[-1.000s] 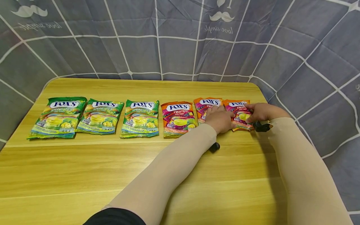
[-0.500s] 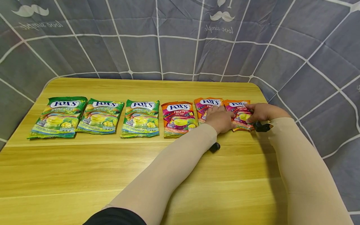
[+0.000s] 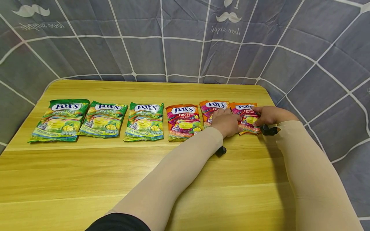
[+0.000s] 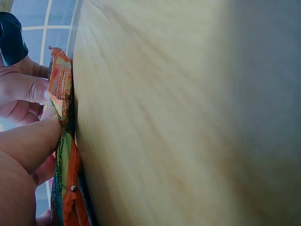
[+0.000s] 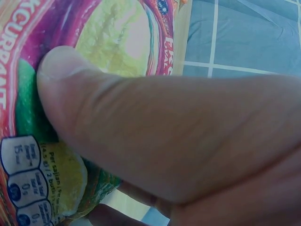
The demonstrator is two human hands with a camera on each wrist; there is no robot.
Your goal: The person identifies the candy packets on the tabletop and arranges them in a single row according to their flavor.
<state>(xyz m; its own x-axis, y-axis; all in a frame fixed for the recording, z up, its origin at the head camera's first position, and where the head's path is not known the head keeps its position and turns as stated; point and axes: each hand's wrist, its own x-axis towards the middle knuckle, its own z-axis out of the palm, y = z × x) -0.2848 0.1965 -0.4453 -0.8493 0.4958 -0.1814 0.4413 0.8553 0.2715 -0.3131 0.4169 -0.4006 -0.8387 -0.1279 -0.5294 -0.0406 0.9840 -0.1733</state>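
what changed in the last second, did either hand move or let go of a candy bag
Nothing visibly changed. The left hand rests on the fifth candy bag, the right hand holds the rightmost candy bag with its thumb on the front, and the other four bags lie in the same row on the table.

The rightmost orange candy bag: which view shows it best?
The head view: the rightmost orange bag shows whole in its row, between both hands. The right wrist view gives only a close patch of its print under the thumb; the left wrist view shows orange bag edges, unclear whose.
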